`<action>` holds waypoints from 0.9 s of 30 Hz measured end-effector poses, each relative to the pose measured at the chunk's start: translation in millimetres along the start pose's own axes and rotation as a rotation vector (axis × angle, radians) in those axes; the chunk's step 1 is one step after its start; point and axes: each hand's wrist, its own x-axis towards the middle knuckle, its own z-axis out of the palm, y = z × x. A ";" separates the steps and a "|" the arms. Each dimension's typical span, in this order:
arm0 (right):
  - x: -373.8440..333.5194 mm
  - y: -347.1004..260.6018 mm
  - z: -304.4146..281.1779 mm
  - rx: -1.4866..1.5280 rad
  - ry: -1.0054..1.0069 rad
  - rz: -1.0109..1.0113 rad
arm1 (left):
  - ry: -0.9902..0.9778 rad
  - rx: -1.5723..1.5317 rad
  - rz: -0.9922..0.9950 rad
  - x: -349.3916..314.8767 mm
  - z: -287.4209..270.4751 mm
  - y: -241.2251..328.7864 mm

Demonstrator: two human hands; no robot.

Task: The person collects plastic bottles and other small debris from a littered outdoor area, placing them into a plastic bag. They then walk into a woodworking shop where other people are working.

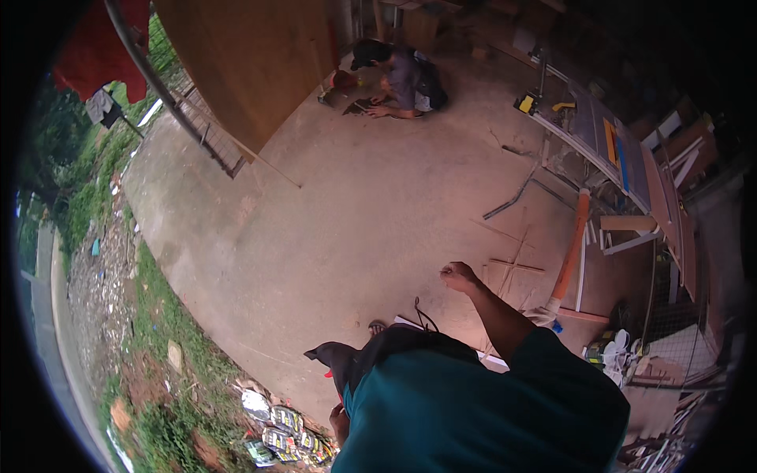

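Note:
My right hand is held out in front of my body over the concrete floor, its fingers curled closed; whether anything small is inside cannot be seen. Low at my left side, my left hand shows only in part beside my teal shirt, and its fingers are mostly hidden. Just above it a bit of red shows under a dark, pointed, cloth-like thing at my waist. A thin black cord loops up in front of me. Thin wooden strips lie crossed on the floor beyond my right hand.
Ahead, another person crouches over a dark flat piece. A long worktable with tools runs along the right, an orange tube near it. A wooden panel stands at upper left. Bagged packages lie by the grass edge.

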 end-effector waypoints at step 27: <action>71.0 -33.0 -128.8 0.116 1.533 0.973 | -0.700 0.933 0.559 477.0 516.7 738.1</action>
